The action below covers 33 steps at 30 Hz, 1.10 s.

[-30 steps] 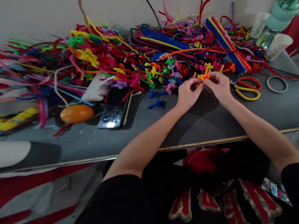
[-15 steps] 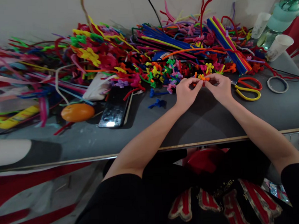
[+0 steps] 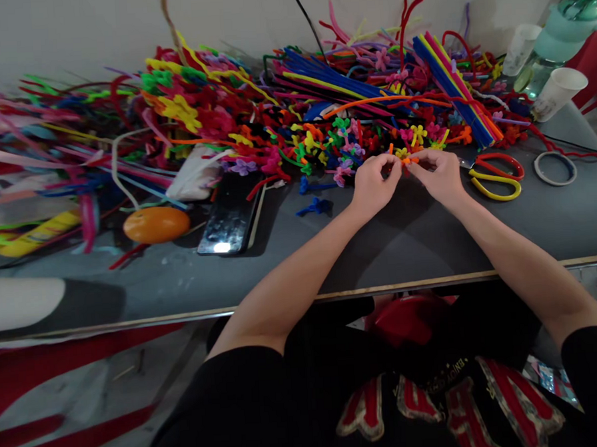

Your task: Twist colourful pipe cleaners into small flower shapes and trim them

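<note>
My left hand (image 3: 375,183) and my right hand (image 3: 440,175) meet above the grey table, thumbs and forefingers pinched. Between their fingertips is a small orange pipe cleaner piece (image 3: 406,160), bent into loops; its exact shape is partly hidden by the fingers. Just left of my left hand lie small twisted pipe cleaner flowers (image 3: 344,171) in purple, pink and green. A blue twisted pipe cleaner piece (image 3: 315,206) rests nearer the front. Right of my right hand are scissors (image 3: 496,176) with one red and one yellow handle loop.
A heap of coloured pipe cleaners (image 3: 212,101) runs along the wall. Blue bundled stems (image 3: 459,95) lie across it. A phone (image 3: 231,217) and an orange oval object (image 3: 156,225) sit left. At right are a tape roll (image 3: 554,169), paper cups (image 3: 560,94) and a bottle (image 3: 559,36).
My fingertips have shifted slightly around the orange pipe cleaner piece, and a little more of it shows between them. The things on the table stay where they were.
</note>
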Each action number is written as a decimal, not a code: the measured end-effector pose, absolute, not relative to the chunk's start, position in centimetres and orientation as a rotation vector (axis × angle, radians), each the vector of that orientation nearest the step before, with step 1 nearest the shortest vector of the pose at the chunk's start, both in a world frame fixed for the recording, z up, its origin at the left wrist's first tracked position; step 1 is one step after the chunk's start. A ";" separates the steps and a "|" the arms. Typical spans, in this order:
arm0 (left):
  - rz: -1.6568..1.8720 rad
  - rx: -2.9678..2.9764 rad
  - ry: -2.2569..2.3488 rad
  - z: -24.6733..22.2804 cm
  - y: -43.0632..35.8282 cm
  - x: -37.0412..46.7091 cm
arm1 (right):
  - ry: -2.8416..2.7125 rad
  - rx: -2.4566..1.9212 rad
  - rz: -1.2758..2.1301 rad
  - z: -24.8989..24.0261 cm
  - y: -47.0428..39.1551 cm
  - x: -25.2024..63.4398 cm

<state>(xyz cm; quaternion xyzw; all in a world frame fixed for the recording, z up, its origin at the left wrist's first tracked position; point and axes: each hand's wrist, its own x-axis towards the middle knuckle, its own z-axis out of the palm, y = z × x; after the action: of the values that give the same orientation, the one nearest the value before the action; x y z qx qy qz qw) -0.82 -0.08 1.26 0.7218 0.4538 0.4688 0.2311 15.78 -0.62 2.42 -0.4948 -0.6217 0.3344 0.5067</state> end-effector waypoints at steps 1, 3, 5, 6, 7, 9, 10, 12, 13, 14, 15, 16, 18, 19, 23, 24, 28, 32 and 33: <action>1.267 1.936 1.197 1.2 0.0 -0.8 | -1.492 -1.188 0.877 2.4 -0.5 16.0; 1.219 1.822 1.088 1.0 0.2 -0.5 | -1.480 -1.184 1.003 2.4 -0.1 16.4; 1.172 1.703 1.016 0.7 0.3 -0.3 | -1.471 -1.170 1.069 2.4 0.1 16.8; 1.152 1.656 1.004 0.6 0.3 -0.2 | -1.468 -1.160 1.084 2.4 0.2 16.9; 1.138 1.627 1.006 0.6 0.3 -0.1 | -1.466 -1.152 1.090 2.4 0.3 17.0; 1.161 1.644 1.042 0.8 0.0 0.0 | -1.473 -1.154 1.072 2.3 0.3 17.0; 1.201 1.691 1.075 1.0 -0.2 0.0 | -1.493 -1.163 1.041 2.3 0.3 17.0; 1.313 1.848 1.171 1.5 -0.6 -0.2 | -1.572 -1.181 0.914 2.4 0.1 16.9; 1.346 1.947 1.220 1.7 -0.8 -0.4 | -1.626 -1.187 0.825 2.5 0.0 16.9; 1.350 2.039 1.256 1.9 -0.9 -0.5 | -1.680 -1.193 0.733 2.6 -0.2 16.8; 1.341 2.117 1.281 1.9 -1.0 -0.7 | -1.728 -1.198 0.647 2.8 -0.4 16.8; 1.324 2.178 1.297 1.9 -1.0 -0.8 | -1.768 -1.202 0.578 2.9 -0.6 16.7; 1.302 2.256 1.318 1.8 -0.9 -0.9 | -1.828 -1.204 0.505 3.2 -0.9 16.6; 1.296 2.283 1.328 1.7 -0.9 -1.0 | -1.848 -1.200 0.491 3.3 -1.0 16.6; 1.240 2.291 1.371 1.5 -0.8 -0.9 | -1.830 -1.239 0.448 3.2 -1.2 16.4; 1.237 2.259 1.386 1.5 -0.8 -0.8 | -1.796 -1.270 0.443 3.1 -1.1 16.3; 1.315 2.151 1.458 1.4 -0.9 -0.5 | -1.698 -1.355 0.476 2.8 -1.1 16.0; 1.369 2.109 1.458 1.1 -0.9 -0.4 | -1.682 -1.325 0.533 2.8 -1.2 15.7; 1.364 2.095 1.444 1.1 -0.8 -0.4 | -1.670 -1.322 0.552 2.8 -1.2 15.7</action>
<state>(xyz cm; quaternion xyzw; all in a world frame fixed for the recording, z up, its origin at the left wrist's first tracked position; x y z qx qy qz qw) -0.37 -0.85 1.11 0.7197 0.4963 0.4686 0.1272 15.65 -1.23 2.81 -0.5355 -0.6763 0.2236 0.4536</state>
